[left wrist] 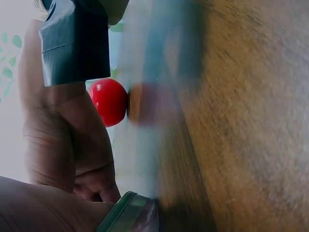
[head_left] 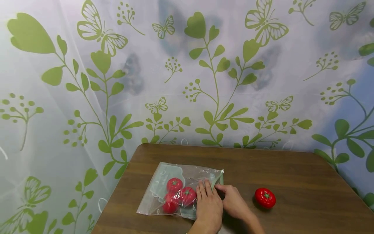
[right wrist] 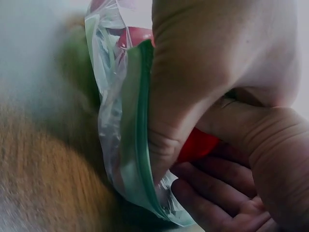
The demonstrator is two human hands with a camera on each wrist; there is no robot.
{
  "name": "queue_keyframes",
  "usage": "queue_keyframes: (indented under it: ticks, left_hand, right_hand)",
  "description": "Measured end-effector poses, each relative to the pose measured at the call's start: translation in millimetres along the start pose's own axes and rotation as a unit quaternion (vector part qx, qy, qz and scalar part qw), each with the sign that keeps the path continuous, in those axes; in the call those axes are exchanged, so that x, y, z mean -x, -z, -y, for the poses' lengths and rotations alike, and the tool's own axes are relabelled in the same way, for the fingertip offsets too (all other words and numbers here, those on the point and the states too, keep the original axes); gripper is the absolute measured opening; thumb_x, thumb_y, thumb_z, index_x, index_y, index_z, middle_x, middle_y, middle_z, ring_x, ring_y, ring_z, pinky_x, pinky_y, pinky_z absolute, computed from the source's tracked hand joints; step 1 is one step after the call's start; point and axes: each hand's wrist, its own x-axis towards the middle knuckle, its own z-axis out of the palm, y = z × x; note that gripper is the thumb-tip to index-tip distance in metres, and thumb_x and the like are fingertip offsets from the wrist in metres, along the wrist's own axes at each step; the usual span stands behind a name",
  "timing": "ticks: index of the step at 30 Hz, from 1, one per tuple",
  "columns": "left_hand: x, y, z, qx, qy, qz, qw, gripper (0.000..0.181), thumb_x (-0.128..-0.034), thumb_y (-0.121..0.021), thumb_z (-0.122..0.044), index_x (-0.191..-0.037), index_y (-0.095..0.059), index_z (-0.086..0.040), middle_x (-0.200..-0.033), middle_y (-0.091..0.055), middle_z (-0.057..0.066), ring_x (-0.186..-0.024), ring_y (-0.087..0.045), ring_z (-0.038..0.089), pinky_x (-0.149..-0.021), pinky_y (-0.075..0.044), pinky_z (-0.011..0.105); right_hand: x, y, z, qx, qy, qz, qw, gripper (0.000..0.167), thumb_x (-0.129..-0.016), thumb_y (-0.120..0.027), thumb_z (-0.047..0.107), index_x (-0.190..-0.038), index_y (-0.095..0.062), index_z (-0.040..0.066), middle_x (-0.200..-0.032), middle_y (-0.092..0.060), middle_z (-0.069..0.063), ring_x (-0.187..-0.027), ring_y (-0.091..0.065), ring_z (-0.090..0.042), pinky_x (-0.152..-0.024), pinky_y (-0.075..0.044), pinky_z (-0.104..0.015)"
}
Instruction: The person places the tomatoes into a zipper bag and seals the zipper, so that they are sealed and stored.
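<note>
Bag (head_left: 149,204) of clear plastic, printed pale blue-green and edged with a green zip (right wrist: 142,140), lies on the brown worktop (head_left: 292,175), glossy red tomatoes (head_left: 174,185) bunched inside. The left hand (head_left: 209,205) covers part of it, fingers straight on the plastic. At the mouth is the right hand (head_left: 235,203); red shows between its thumb and fingers, but whether they grip it I cannot tell. Right of it sits a loose tomato (head_left: 265,198); behind hangs a leaf-and-butterfly curtain (head_left: 175,113).
</note>
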Motion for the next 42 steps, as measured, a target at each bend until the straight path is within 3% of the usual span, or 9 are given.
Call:
queue_keyframes:
  ticks: [4,7,12,18,26,33,42]
  left_hand:
    - [-2.5,0.4,2.4,0.002,-0.004,0.003,1.0,0.044,-0.1098,-0.059,-0.022,-0.152,-0.064,-0.012,-0.168,-0.049,0.016,-0.158,-0.043,0.041,-0.128,-0.04,0.051]
    - [-4.4,0.3,4.5,0.005,-0.007,0.007,0.9999,0.044,-0.1092,-0.06,-0.024,-0.152,-0.065,-0.013,-0.169,-0.049,0.016,-0.159,-0.043,0.042,-0.128,-0.039,0.051]
    - [-8.0,0.3,9.0,0.008,-0.012,0.016,0.9998,0.048,-0.1071,-0.065,-0.027,-0.153,-0.064,-0.012,-0.169,-0.048,0.016,-0.159,-0.042,0.041,-0.129,-0.039,0.051]
    - [-13.4,-1.0,14.0,0.008,-0.017,0.031,0.9994,0.047,-0.1083,-0.064,-0.031,-0.152,-0.065,-0.016,-0.171,-0.045,0.016,-0.161,-0.039,0.041,-0.13,-0.037,0.051]
    - [-18.3,-2.7,20.1,0.016,-0.018,0.01,0.9997,0.041,-0.1115,-0.055,-0.027,-0.148,-0.068,-0.015,-0.169,-0.048,0.017,-0.159,-0.043,0.042,-0.129,-0.038,0.051]
    - [-22.9,-3.6,26.0,0.009,-0.026,0.003,0.9996,0.04,-0.112,-0.055,-0.025,-0.149,-0.068,-0.017,-0.169,-0.048,0.017,-0.159,-0.043,0.041,-0.129,-0.039,0.05]
    - [-34.4,-3.1,35.6,0.007,-0.044,-0.009,0.999,0.039,-0.1117,-0.056,-0.024,-0.147,-0.07,-0.015,-0.168,-0.05,0.017,-0.157,-0.045,0.042,-0.128,-0.041,0.05]
  right_hand:
    - [-1.5,2,0,0.012,0.003,0.005,0.9999,0.054,-0.083,-0.091,0.011,-0.135,-0.076,0.002,-0.136,-0.077,-0.016,-0.129,-0.072,-0.04,-0.111,-0.051,-0.066]
    - [-0.9,5,0,0.017,0.005,0.009,0.9998,0.057,-0.084,-0.092,0.016,-0.137,-0.075,0.003,-0.138,-0.076,-0.016,-0.128,-0.073,-0.038,-0.109,-0.055,-0.06]
    - [1.5,15,-2,-0.019,0.017,0.028,0.9993,0.059,-0.09,-0.091,0.026,-0.139,-0.073,0.002,-0.139,-0.075,-0.017,-0.122,-0.077,-0.034,-0.101,-0.062,-0.048]
    - [6.4,32,-6,-0.072,0.007,0.05,0.9962,0.061,-0.092,-0.091,0.031,-0.141,-0.071,0.0,-0.141,-0.073,-0.022,-0.123,-0.076,-0.038,-0.1,-0.062,-0.047]
    - [13.4,55,-6,-0.064,-0.012,0.038,0.9971,0.061,-0.092,-0.091,0.03,-0.141,-0.07,-0.001,-0.138,-0.075,-0.021,-0.125,-0.076,-0.036,-0.1,-0.062,-0.045]
    - [24.8,76,-4,-0.034,-0.007,0.004,0.9994,0.061,-0.092,-0.09,0.035,-0.141,-0.072,0.006,-0.138,-0.076,-0.017,-0.123,-0.077,-0.03,-0.095,-0.062,-0.026]
    - [33.3,100,-8,-0.016,-0.04,-0.024,0.9988,0.062,-0.092,-0.089,0.036,-0.144,-0.07,0.007,-0.142,-0.074,-0.017,-0.118,-0.078,-0.016,-0.09,-0.064,-0.027]
